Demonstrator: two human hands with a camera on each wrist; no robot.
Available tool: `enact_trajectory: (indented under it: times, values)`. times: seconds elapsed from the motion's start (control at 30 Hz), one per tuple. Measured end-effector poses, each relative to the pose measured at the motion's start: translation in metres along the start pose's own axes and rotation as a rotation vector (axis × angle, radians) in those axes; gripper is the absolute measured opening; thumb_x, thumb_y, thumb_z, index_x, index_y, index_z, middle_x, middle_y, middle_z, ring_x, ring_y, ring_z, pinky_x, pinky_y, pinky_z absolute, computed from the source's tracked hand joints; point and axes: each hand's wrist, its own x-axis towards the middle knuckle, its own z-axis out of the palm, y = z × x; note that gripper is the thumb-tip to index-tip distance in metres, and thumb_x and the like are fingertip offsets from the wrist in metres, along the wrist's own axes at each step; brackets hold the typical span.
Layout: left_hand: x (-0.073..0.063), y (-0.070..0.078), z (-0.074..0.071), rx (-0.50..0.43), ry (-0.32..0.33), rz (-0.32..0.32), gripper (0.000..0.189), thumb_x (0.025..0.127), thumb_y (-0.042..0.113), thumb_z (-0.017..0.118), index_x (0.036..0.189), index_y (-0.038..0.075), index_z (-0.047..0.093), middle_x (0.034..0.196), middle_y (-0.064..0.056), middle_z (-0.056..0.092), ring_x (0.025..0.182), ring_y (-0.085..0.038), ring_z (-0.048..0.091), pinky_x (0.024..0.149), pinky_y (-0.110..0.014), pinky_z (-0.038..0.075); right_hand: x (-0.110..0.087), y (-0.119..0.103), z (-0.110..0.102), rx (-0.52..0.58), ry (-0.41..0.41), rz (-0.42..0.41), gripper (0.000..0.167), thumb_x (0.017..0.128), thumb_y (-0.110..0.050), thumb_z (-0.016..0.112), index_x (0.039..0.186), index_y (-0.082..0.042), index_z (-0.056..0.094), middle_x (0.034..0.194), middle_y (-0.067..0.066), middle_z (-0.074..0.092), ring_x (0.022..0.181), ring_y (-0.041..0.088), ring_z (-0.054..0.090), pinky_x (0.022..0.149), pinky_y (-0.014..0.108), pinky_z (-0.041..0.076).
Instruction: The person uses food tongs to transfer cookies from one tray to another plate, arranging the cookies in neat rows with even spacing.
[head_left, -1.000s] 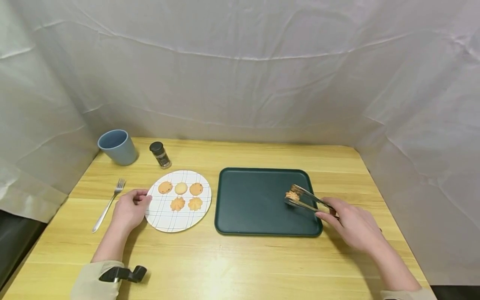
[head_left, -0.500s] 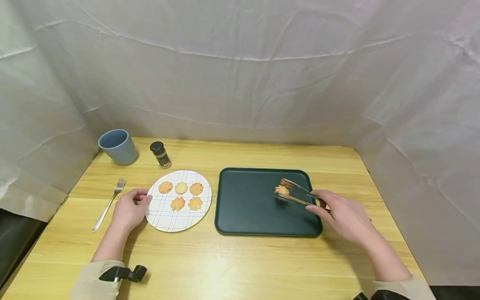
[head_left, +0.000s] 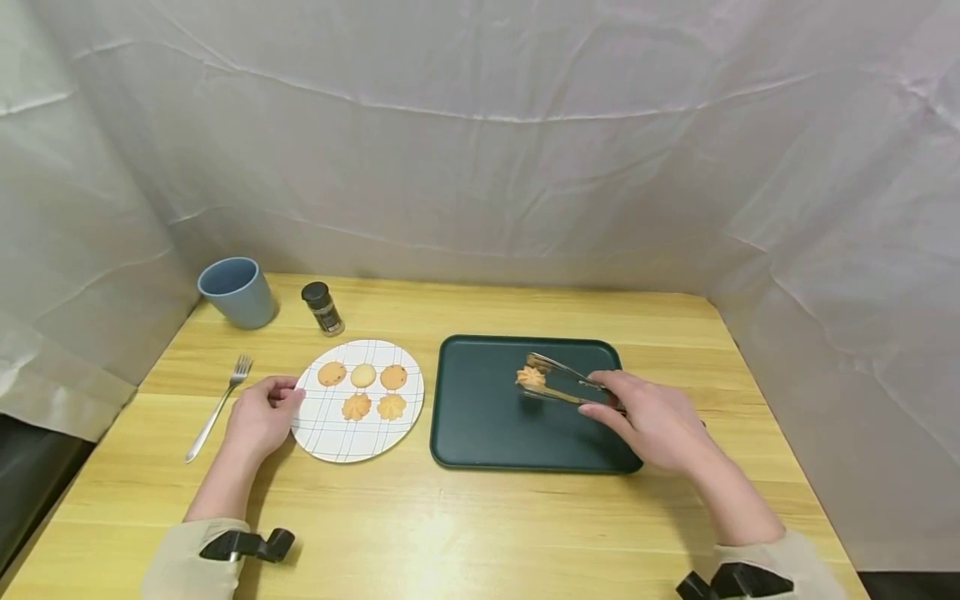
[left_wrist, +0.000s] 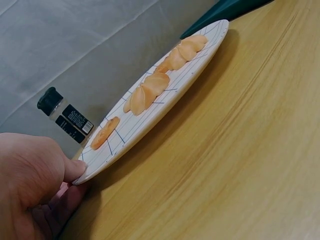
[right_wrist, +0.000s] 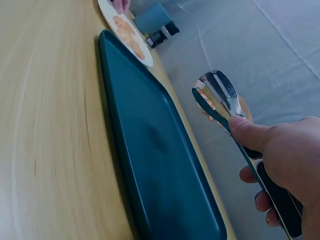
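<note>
My left hand (head_left: 258,421) pinches the left rim of a round white plate (head_left: 337,437) with blue grid lines. The thumb (left_wrist: 75,169) lies on top of the rim and the fingers are underneath. Several cookies rest on the plate: round ones (head_left: 363,376) in the back row, and in front two ridged flower-shaped ones (head_left: 391,407). My right hand (head_left: 652,417) grips metal tongs (head_left: 551,394), whose tips hold another flower-shaped cookie (head_left: 531,377). That cookie is raised over the dark green tray (head_left: 487,425), which bears nothing else; its shadow shows on the tray in the right wrist view.
A fork (head_left: 217,412) lies left of the plate. Behind it stand a blue-grey cup (head_left: 243,300) and a black-capped spice jar (head_left: 325,312). Pale cloth (head_left: 480,192) walls the wooden table (head_left: 465,525) at the back and sides.
My right hand has moved left over the tray, carrying the tongs and the cookie from its right side towards its middle. The left hand and the plate stay where they were.
</note>
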Motion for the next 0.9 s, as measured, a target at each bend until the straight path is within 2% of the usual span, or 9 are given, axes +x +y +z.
enact_trajectory:
  times: [0.4, 0.9]
  values:
    - [-0.001, 0.001, -0.001, -0.003, 0.013, 0.038, 0.037, 0.108, 0.024, 0.058, 0.133, -0.002, 0.065, 0.114, -0.018, 0.065, 0.101, -0.032, 0.059, 0.084, -0.040, 0.044, 0.022, -0.032, 0.006, 0.013, -0.023, -0.074, 0.051, 0.100, -0.053, 0.070, 0.135, -0.016, 0.068, 0.086, -0.015, 0.055, 0.065, 0.004, 0.048, 0.055, 0.029, 0.039]
    - [-0.002, 0.000, -0.002, -0.006, 0.006, 0.030, 0.037, 0.108, 0.025, 0.058, 0.133, -0.002, 0.065, 0.115, -0.019, 0.064, 0.102, -0.032, 0.059, 0.084, -0.040, 0.044, 0.053, -0.070, 0.024, 0.016, -0.076, -0.169, 0.053, 0.103, -0.059, 0.060, 0.138, -0.018, 0.067, 0.083, -0.016, 0.053, 0.058, 0.003, 0.046, 0.052, 0.027, 0.039]
